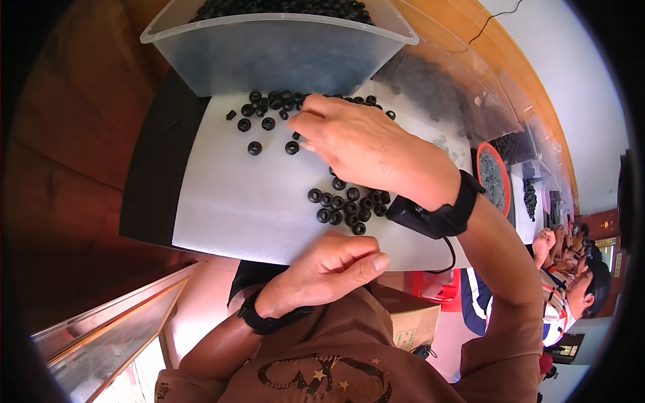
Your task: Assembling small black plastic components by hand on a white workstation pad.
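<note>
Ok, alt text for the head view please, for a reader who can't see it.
A person's right hand reaches among small black rings scattered on a white sheet, while the left hand rests closed at its near edge. A clear plastic bin of more rings stands behind.

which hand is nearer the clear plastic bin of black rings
Right. The right hand reaches up the white sheet, fingertips just below the clear plastic bin. The left hand is curled at the sheet's near edge, farther away.

A brown garment with a dark starred emblem (322,376) is worn; black bands are strapped round both wrists, the right one (463,201) carrying a small cabled black device (413,216).
</note>
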A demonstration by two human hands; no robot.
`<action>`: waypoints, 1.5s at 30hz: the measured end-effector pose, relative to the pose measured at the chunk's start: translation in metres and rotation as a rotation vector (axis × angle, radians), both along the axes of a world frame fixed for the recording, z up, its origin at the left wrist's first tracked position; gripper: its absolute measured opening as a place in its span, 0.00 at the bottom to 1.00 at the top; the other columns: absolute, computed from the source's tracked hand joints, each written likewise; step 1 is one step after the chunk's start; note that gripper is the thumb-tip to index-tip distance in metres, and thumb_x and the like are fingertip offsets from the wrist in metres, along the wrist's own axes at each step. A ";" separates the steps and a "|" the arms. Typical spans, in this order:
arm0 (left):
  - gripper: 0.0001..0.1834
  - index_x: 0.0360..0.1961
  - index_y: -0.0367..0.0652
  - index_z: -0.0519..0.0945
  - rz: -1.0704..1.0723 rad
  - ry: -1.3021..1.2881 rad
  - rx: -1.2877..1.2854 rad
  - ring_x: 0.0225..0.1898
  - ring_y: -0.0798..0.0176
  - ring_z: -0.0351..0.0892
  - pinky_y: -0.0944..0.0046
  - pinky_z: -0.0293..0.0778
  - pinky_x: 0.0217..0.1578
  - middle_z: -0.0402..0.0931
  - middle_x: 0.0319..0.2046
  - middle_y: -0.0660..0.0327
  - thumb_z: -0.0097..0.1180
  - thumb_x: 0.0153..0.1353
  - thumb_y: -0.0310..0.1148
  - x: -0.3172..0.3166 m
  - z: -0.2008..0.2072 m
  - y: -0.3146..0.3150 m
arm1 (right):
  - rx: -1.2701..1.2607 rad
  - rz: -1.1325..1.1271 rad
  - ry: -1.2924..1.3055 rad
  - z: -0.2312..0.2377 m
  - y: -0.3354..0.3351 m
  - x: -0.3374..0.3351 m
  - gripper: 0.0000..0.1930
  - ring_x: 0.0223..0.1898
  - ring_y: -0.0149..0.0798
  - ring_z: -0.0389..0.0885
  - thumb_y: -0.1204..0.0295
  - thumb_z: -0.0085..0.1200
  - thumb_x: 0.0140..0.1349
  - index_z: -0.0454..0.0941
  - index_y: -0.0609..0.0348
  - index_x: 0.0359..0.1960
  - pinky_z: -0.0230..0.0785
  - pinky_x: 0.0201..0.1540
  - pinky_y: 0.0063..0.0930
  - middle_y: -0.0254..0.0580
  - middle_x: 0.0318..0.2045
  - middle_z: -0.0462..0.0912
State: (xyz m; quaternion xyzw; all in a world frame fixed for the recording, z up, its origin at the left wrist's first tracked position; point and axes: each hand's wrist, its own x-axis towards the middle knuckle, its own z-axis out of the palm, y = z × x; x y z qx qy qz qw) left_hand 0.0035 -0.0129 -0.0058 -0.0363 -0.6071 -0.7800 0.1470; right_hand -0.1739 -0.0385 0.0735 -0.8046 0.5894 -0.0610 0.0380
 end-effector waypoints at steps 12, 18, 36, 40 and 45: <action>0.21 0.25 0.38 0.65 0.060 0.038 0.022 0.22 0.71 0.56 0.64 0.60 0.23 0.60 0.17 0.63 0.51 0.76 0.36 0.000 0.000 0.004 | 0.040 -0.023 0.135 -0.020 0.001 0.010 0.08 0.35 0.51 0.82 0.75 0.57 0.63 0.77 0.60 0.43 0.76 0.36 0.42 0.44 0.36 0.77; 0.20 0.35 0.39 0.73 0.051 -0.097 0.353 0.25 0.71 0.63 0.69 0.63 0.28 0.67 0.24 0.66 0.43 0.79 0.44 0.005 0.007 0.004 | -0.105 -0.088 -0.299 0.021 0.058 -0.002 0.10 0.29 0.44 0.79 0.75 0.61 0.63 0.78 0.61 0.44 0.70 0.31 0.34 0.43 0.30 0.77; 0.23 0.54 0.36 0.73 0.139 -0.087 0.477 0.30 0.73 0.69 0.72 0.68 0.31 0.71 0.30 0.66 0.44 0.78 0.48 -0.001 -0.003 0.011 | -0.081 -0.134 -0.464 -0.001 0.138 0.007 0.24 0.27 0.45 0.84 0.75 0.65 0.61 0.75 0.61 0.60 0.76 0.26 0.33 0.42 0.31 0.82; 0.22 0.50 0.35 0.75 0.147 -0.094 0.397 0.27 0.74 0.68 0.72 0.66 0.30 0.70 0.28 0.66 0.45 0.78 0.47 -0.007 0.003 0.015 | -0.033 -0.163 -0.473 0.003 0.146 0.005 0.22 0.29 0.46 0.84 0.72 0.63 0.63 0.76 0.62 0.59 0.76 0.29 0.34 0.44 0.32 0.83; 0.21 0.45 0.35 0.76 0.129 -0.093 0.325 0.26 0.75 0.66 0.73 0.65 0.28 0.70 0.27 0.67 0.47 0.78 0.46 -0.003 -0.002 0.016 | -0.064 -0.315 -0.372 0.030 0.146 -0.061 0.13 0.34 0.44 0.83 0.71 0.57 0.68 0.79 0.65 0.49 0.75 0.38 0.33 0.47 0.33 0.81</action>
